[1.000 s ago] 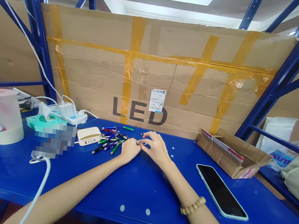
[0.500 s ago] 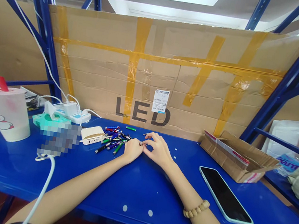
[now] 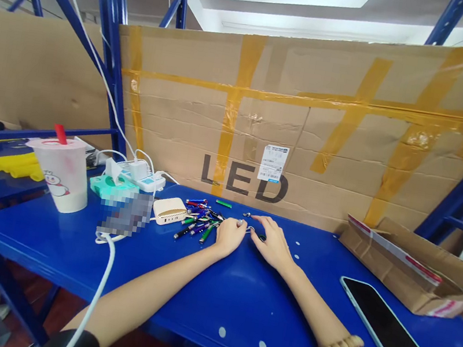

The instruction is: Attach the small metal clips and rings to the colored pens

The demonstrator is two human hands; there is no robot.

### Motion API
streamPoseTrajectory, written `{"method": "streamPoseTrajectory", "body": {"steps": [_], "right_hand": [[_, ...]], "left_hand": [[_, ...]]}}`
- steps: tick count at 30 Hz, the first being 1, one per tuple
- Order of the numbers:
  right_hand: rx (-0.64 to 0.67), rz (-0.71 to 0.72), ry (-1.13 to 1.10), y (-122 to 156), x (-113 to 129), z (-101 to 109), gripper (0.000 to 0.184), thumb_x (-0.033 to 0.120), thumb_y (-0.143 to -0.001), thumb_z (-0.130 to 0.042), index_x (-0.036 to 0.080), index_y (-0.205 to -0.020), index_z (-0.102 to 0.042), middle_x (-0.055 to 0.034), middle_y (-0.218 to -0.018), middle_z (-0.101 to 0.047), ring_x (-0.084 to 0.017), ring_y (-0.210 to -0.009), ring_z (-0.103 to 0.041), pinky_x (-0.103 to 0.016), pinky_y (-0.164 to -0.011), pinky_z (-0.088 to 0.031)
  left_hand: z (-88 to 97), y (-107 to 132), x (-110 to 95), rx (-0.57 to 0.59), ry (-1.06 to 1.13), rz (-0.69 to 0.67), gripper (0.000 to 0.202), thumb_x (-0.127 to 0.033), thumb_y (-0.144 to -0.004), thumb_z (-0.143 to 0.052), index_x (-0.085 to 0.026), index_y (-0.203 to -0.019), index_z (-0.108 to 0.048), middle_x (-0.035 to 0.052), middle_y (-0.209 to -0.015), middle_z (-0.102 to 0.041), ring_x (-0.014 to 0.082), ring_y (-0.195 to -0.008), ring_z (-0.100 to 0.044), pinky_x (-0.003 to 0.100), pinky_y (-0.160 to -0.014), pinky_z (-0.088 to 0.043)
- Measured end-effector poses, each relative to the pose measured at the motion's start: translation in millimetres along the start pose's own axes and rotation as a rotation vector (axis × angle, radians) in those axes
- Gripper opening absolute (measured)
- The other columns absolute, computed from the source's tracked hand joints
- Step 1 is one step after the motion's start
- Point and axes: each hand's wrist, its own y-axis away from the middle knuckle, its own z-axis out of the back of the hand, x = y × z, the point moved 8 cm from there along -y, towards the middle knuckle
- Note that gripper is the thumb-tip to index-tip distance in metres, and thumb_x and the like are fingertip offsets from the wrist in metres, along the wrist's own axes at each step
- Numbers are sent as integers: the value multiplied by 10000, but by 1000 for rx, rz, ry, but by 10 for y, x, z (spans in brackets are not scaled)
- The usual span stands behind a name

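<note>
A loose heap of small pens or pen-shaped flashlights (image 3: 200,221) in purple, green, black and red lies on the blue metal bench (image 3: 238,298). My left hand (image 3: 229,236) rests at the heap's right side, fingers curled, and I cannot see whether it holds anything. My right hand (image 3: 272,243) lies a little further right, fingers apart and empty. Small metal parts (image 3: 248,229) sit just beyond the gap between my hands, and a small dark piece (image 3: 262,237) lies under my right fingertips.
Left of the heap are a cream multiport charger (image 3: 169,211), a tissue pack (image 3: 113,187), a power strip (image 3: 142,180) and a plastic cup (image 3: 58,175). A phone (image 3: 394,334) and a flattened cardboard box (image 3: 405,268) lie right. A cardboard wall (image 3: 249,117) stands behind.
The whole scene has shifted right and tilted in view as my head turned. My hands, close together at the fingertips before, now stand slightly apart.
</note>
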Motion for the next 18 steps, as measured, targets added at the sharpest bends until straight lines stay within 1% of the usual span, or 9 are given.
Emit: {"method": "streamPoseTrajectory", "body": {"steps": [3,5,7,9,11,14,16,18], "right_hand": [[100,-18,80,15,-121,-147,364,307,-814,-447,207,-1158,-505,-76,-1227,-453,-220,-1128,-421,-399,-908,-344],[139,-33,112,27,-194,-225,384,346,-816,-434,215,-1169,-507,-75,-1270,-423,-230,-1165,-396,-420,-932,-324],[178,-39,126,37,-248,-299,394,381,-814,-423,222,-1162,-518,-70,-1270,-430,-231,-1178,-390,-434,-949,-310],[177,-38,123,40,-280,-327,394,418,-826,-391,232,-1144,-529,-59,-1250,-454,-228,-1173,-399,-445,-949,-307],[129,-4,108,32,-268,-294,407,441,-838,-355,235,-1149,-519,-58,-1227,-476,-217,-1142,-432,-429,-926,-334],[-14,34,118,5,-200,-139,411,468,-850,-320,249,-1146,-504,-41,-1180,-512,-205,-1087,-476,-398,-879,-365],[-125,89,123,-21,-60,-8,390,461,-862,-311,251,-1125,-506,-30,-1146,-532,-195,-1054,-495,-372,-860,-365],[-234,160,106,-56,181,111,349,431,-873,-318,240,-1083,-520,-31,-1104,-550,-183,-1028,-506,-344,-847,-358]], "left_hand": [[-16,12,-15,4,-7,-20,400,-321,-844,-349,-143,-636,-641,78,-693,-640,173,-699,-591,237,-567,-320],[-31,25,-42,14,-3,-51,394,-324,-844,-351,-159,-670,-664,76,-721,-650,175,-711,-595,237,-593,-353],[-34,37,-67,16,7,-80,380,-320,-840,-354,-176,-720,-685,75,-751,-658,178,-745,-602,238,-635,-385],[-45,45,-74,34,17,-88,378,-319,-841,-343,-195,-778,-695,73,-787,-663,181,-789,-609,241,-681,-408],[-46,51,-59,53,2,-66,383,-321,-837,-336,-193,-810,-696,88,-824,-663,193,-821,-612,255,-712,-426],[-50,63,-60,105,-10,-56,390,-318,-831,-332,-168,-849,-692,118,-874,-654,221,-880,-607,284,-760,-441],[-40,66,-79,130,-20,-69,391,-316,-826,-339,-143,-877,-686,142,-903,-644,243,-914,-597,306,-790,-443],[-44,66,-106,168,-28,-91,409,-334,-834,-335,-126,-893,-683,160,-917,-636,263,-930,-589,329,-805,-445]]}}
